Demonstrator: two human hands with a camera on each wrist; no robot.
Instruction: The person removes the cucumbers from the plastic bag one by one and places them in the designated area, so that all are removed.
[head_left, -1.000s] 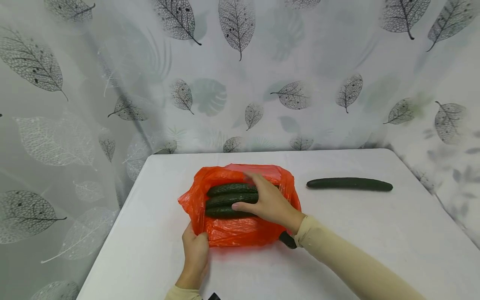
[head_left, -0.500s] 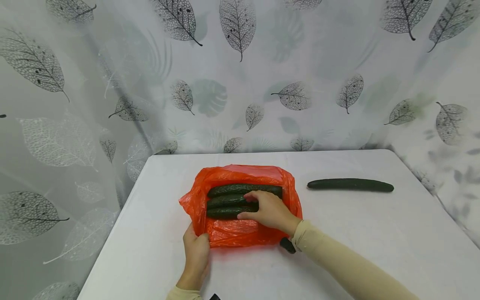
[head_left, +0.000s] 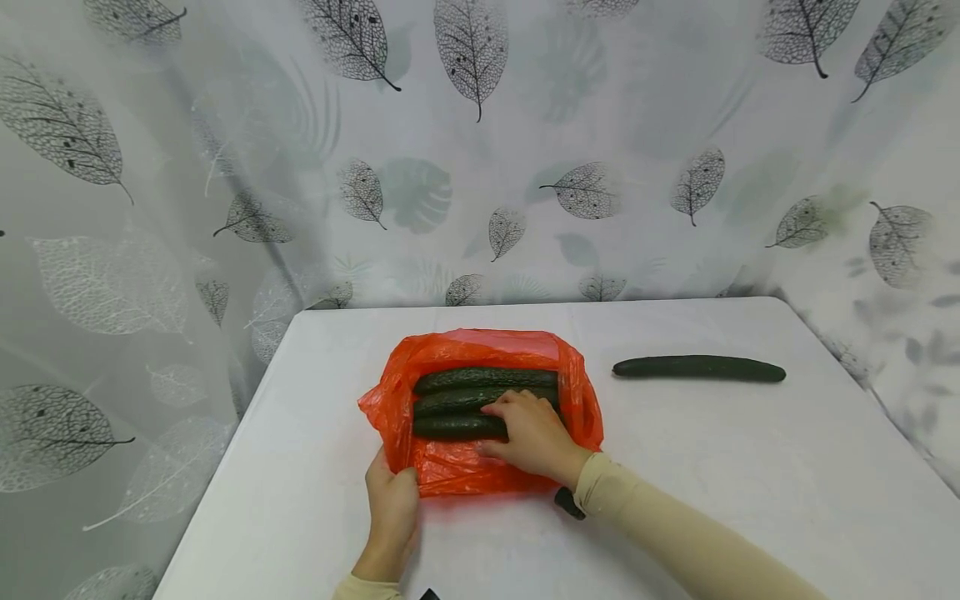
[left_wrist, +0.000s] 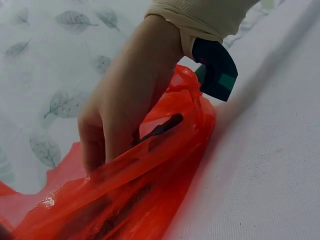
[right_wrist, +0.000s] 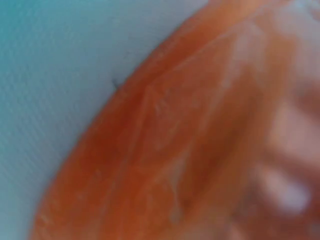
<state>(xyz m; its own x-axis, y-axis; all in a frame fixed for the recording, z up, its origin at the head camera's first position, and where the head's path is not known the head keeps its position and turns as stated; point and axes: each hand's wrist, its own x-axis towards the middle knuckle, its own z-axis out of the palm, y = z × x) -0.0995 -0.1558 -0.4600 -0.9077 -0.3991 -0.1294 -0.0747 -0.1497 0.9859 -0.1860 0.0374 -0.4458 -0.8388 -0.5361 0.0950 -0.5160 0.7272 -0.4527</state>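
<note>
Three dark green cucumbers lie side by side inside an orange-red plastic bag (head_left: 468, 479), whose mouth faces up. My right hand (head_left: 536, 437) grips the right part of the front cucumber (head_left: 457, 427), fingers over its far side and thumb along its near side. Behind it are the middle cucumber (head_left: 457, 401) and the back cucumber (head_left: 480, 380). My left hand (head_left: 392, 504) pinches the bag's front left edge. In the left wrist view, the right hand (left_wrist: 127, 95) reaches down into the bag (left_wrist: 165, 185), fingertips hidden by the plastic. The right wrist view is blurred, with the bag (right_wrist: 150, 150) filling most of it.
Another cucumber (head_left: 699, 368) lies alone on the white table (head_left: 712, 467), to the right of the bag. A leaf-patterned curtain (head_left: 510, 150) hangs behind and beside the table. A dark device (left_wrist: 215, 70) is strapped at the right wrist.
My right hand has come down and toward me, from over the back cucumbers onto the front one, its fingers closing round it. The left hand keeps its hold on the bag.
</note>
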